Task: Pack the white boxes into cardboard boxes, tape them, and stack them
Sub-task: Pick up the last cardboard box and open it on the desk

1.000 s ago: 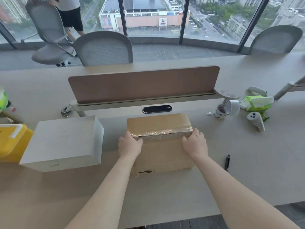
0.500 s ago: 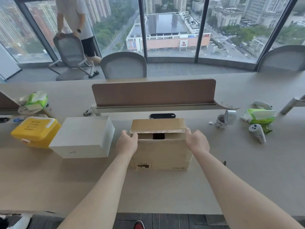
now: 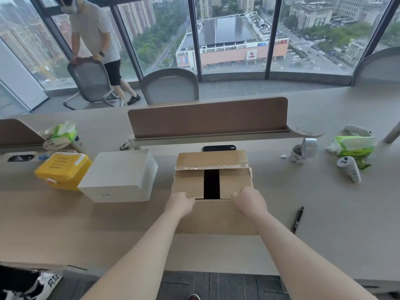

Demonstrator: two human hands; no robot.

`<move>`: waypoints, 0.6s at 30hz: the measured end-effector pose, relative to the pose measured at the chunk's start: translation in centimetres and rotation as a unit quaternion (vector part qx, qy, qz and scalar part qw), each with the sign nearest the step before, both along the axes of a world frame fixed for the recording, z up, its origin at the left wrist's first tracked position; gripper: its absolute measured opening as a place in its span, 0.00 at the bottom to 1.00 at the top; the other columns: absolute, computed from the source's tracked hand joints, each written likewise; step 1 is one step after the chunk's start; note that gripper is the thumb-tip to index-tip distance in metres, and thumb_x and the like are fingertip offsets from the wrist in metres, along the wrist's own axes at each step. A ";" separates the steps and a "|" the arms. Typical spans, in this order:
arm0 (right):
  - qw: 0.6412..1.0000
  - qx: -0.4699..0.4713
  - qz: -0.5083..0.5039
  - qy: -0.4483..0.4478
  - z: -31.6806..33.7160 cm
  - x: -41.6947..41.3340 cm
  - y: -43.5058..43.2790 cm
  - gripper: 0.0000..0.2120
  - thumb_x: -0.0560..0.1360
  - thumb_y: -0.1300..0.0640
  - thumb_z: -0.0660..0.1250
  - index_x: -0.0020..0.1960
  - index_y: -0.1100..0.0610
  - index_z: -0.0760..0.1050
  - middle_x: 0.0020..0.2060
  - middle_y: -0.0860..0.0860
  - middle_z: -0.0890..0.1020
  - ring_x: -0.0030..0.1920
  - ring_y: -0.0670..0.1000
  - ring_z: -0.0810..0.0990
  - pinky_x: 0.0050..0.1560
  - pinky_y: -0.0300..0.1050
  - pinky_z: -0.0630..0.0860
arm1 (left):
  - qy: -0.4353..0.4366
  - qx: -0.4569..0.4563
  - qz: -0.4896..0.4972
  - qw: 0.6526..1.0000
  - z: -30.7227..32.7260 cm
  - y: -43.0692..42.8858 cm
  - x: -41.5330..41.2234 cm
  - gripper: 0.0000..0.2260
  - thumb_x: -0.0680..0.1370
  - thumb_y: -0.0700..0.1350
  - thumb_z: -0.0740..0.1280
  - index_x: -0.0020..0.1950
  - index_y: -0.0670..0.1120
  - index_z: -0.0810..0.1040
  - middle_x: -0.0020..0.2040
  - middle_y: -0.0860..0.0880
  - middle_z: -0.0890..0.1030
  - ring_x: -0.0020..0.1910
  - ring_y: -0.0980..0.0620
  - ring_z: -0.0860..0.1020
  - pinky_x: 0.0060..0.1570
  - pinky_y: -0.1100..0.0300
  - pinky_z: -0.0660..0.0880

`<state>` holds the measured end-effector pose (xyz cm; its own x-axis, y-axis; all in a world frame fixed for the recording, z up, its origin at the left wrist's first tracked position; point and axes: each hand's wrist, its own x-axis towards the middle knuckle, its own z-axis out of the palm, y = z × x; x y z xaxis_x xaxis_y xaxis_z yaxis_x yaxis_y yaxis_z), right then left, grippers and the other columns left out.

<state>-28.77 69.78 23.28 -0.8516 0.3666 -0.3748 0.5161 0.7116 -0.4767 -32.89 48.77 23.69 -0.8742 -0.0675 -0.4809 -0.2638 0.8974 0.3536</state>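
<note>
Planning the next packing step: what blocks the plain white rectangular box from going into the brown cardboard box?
The brown cardboard box's top flaps, mostly folded over with one dark gap; both hands rest there. The white rectangular box sits beside it.

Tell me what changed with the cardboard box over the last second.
The cardboard box has been tipped toward the person: the taped flap now lies at the far edge and the inner flaps show a dark gap. The left hand and right hand have shifted from beside the tape seam to the near flap edge. The white box and tape rolls stayed put.
</note>
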 end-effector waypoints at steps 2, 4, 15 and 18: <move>1.000 0.006 0.003 0.009 -0.7 -0.2 -0.3 0.11 0.77 0.54 0.58 0.36 0.55 0.68 0.36 0.52 0.76 0.39 0.56 0.76 0.34 0.43 0.67 | -0.015 -0.017 0.003 1.000 -1.1 0.2 -0.3 0.23 0.80 0.55 0.58 0.75 0.51 0.69 0.74 0.42 0.64 0.66 0.40 0.73 0.66 0.54 0.70; 1.000 0.015 0.008 0.016 -1.0 -0.5 -0.5 0.11 0.77 0.54 0.58 0.37 0.55 0.69 0.37 0.51 0.76 0.39 0.56 0.75 0.32 0.43 0.65 | -0.029 -0.007 0.016 0.999 -1.7 0.2 -0.6 0.25 0.79 0.54 0.58 0.76 0.50 0.67 0.76 0.41 0.57 0.65 0.39 0.73 0.67 0.52 0.70; 0.990 -0.046 -0.124 0.051 -1.8 -6.2 0.6 0.23 0.79 0.52 0.59 0.70 0.64 0.66 0.63 0.60 0.73 0.61 0.61 0.74 0.54 0.51 0.71 | 0.039 0.063 0.105 0.992 -1.5 -1.4 -7.8 0.24 0.79 0.50 0.60 0.72 0.40 0.66 0.68 0.39 0.70 0.63 0.40 0.73 0.54 0.54 0.70; 0.985 -0.059 -0.155 0.053 -1.8 -8.3 0.6 0.22 0.79 0.52 0.60 0.68 0.65 0.66 0.62 0.60 0.74 0.60 0.61 0.74 0.52 0.50 0.69 | 0.043 0.090 0.106 0.989 -1.8 -1.7 -10.4 0.24 0.78 0.49 0.61 0.72 0.40 0.65 0.67 0.39 0.70 0.64 0.39 0.72 0.59 0.52 0.71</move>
<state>-37.09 70.40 21.43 -0.7419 0.5748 -0.3452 0.6428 0.4634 -0.6100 -43.33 47.03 21.89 -0.8879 -0.1740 -0.4258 -0.4012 0.7458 0.5318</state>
